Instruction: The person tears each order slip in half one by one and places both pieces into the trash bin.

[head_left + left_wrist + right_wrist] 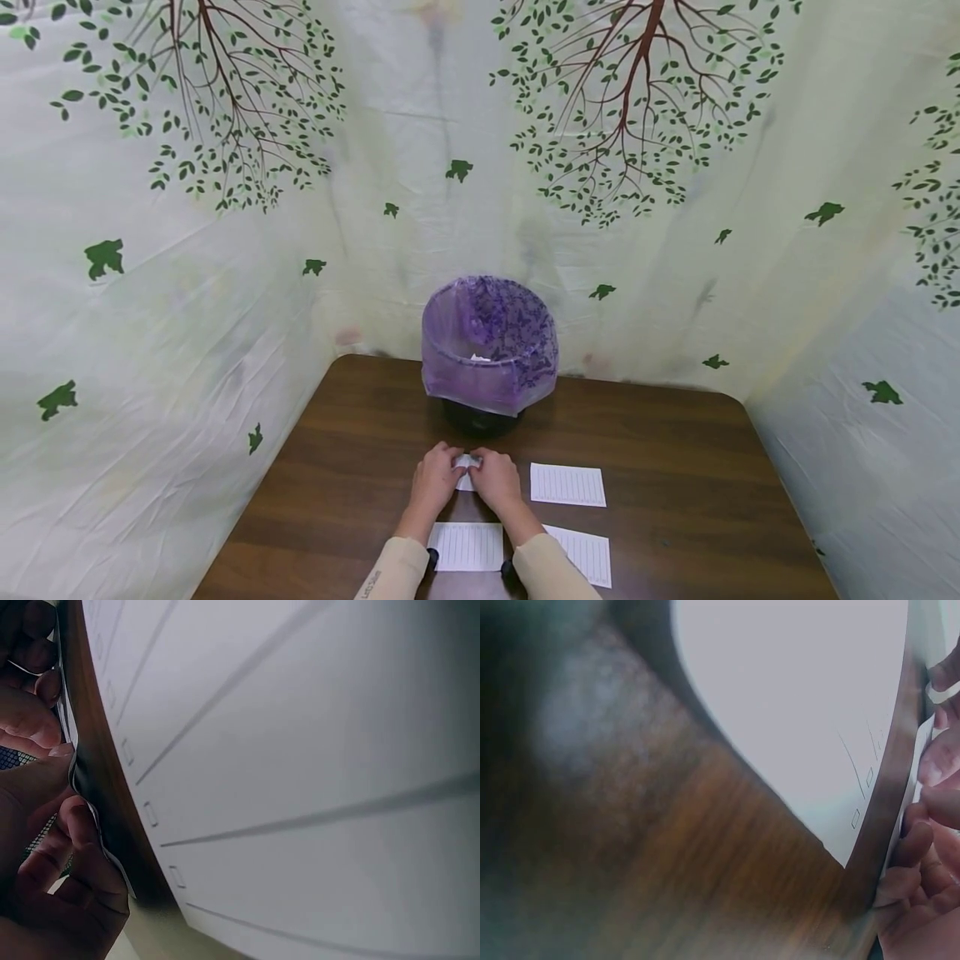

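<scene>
A small white sheet of lined paper (467, 482) is held between both hands, just in front of the bin. My left hand (435, 482) pinches its left side and my right hand (497, 481) its right side, with thumbs close together. In the left wrist view the held paper (97, 817) appears edge-on and wavy, bent at the fingertips. The right wrist view also shows the paper (922, 742) edge-on between curled fingers. Below the hands, between the forearms, lies another lined sheet (468, 547) with small checkboxes along one edge.
Beyond the hands stands a dark bin (480, 419) with a purple patterned liner (487, 385) over its rim; a white scrap (480, 358) shows inside. Two more lined sheets (567, 485) lie on the brown wooden table (675, 483) to the right, the nearer one partly behind the right sleeve.
</scene>
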Demonstrator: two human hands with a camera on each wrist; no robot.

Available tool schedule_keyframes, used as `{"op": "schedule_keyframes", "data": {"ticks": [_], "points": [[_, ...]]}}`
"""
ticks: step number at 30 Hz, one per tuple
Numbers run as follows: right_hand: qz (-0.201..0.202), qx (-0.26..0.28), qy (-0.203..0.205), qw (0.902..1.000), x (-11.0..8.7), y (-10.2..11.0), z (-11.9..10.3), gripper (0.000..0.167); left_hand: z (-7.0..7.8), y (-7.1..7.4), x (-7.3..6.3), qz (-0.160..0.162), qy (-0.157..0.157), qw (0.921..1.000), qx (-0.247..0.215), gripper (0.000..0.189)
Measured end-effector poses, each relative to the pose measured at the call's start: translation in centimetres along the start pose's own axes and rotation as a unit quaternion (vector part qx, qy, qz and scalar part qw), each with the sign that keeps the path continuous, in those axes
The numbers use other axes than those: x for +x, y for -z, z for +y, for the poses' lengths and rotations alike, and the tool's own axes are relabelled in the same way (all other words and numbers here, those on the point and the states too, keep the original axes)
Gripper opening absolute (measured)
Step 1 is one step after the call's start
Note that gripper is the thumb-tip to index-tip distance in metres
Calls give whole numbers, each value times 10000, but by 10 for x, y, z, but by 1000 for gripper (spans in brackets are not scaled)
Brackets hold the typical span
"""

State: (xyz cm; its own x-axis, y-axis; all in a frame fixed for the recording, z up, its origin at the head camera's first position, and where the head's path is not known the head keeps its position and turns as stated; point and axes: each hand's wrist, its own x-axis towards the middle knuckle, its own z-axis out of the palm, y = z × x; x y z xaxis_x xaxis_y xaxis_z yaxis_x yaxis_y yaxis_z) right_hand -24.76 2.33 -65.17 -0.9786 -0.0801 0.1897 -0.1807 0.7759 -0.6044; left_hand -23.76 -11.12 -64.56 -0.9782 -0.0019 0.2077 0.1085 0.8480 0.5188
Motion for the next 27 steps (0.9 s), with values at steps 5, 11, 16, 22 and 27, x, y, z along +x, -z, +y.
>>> {"op": "schedule_keyframes", "data": {"ticks": [5, 11, 16, 22, 27], "points": [[-4, -33, -30, 10000, -1, 0, -1, 16, 0, 1, 1, -107, 67, 9999, 47, 22], [-60, 50, -104, 9999, -1, 0, 1, 15, 0, 3, 0, -109, -40, 9998, 162, 17], [-95, 106, -155, 9998, 1, 1, 0, 19, -3, 1, 1, 44, -119, 9999, 41, 11], [-166, 191, -185, 9995, 1, 3, 0, 8, -4, -1, 1, -1, -59, 9999, -145, 12], [-108, 353, -191, 9991, 1, 1, 3, 4, -3, -1, 0, -136, -70, 9997, -164, 22]]}}
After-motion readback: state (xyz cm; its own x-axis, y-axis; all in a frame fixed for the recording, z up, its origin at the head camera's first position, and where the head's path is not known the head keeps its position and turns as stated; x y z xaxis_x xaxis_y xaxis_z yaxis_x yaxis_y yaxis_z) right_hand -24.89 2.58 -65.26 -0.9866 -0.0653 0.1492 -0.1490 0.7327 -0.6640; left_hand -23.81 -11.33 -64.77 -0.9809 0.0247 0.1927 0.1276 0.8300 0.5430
